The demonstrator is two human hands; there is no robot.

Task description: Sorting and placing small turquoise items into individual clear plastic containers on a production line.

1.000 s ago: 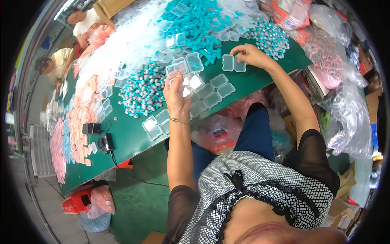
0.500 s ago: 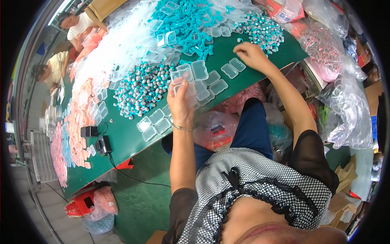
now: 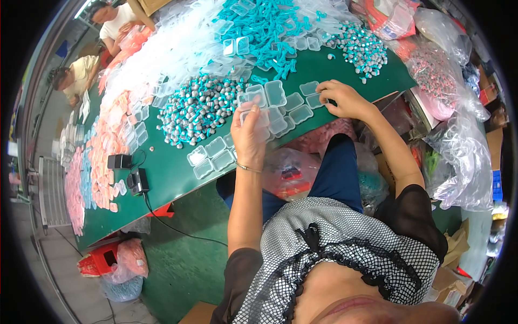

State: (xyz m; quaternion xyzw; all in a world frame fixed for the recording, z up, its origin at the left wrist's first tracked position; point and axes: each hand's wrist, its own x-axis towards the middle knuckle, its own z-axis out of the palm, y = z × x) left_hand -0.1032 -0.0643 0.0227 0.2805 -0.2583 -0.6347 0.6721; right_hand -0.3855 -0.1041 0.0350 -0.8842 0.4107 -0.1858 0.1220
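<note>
My left hand (image 3: 248,137) is closed around a stack of small open, clear plastic cases (image 3: 275,94), the thumb pressed on top. More of these cases (image 3: 301,113) lie open in a row along the table's near edge, on both sides of this hand. Toward the right end of the row, my right hand (image 3: 345,101) has curled fingers at the edge of an open clear case (image 3: 309,88). Its thumb and fingertips are drawn together, and whatever they may pinch is too small to make out. Beyond my left hand lies a heap of grey and teal bead-like pieces (image 3: 197,108).
On the green table (image 3: 172,173) are teal plastic pieces (image 3: 259,32), a second bead-like heap (image 3: 361,48), a pile of clear cases (image 3: 178,43) and peach pieces (image 3: 105,146). A black adapter (image 3: 138,181) trails a cable. Plastic bags (image 3: 458,156) crowd the right. Two people (image 3: 116,24) work far left.
My right hand has come back from beside the far-right bead-like heap to the clear case at the row's right end. The left hand keeps its hold; the whole view has shifted slightly.
</note>
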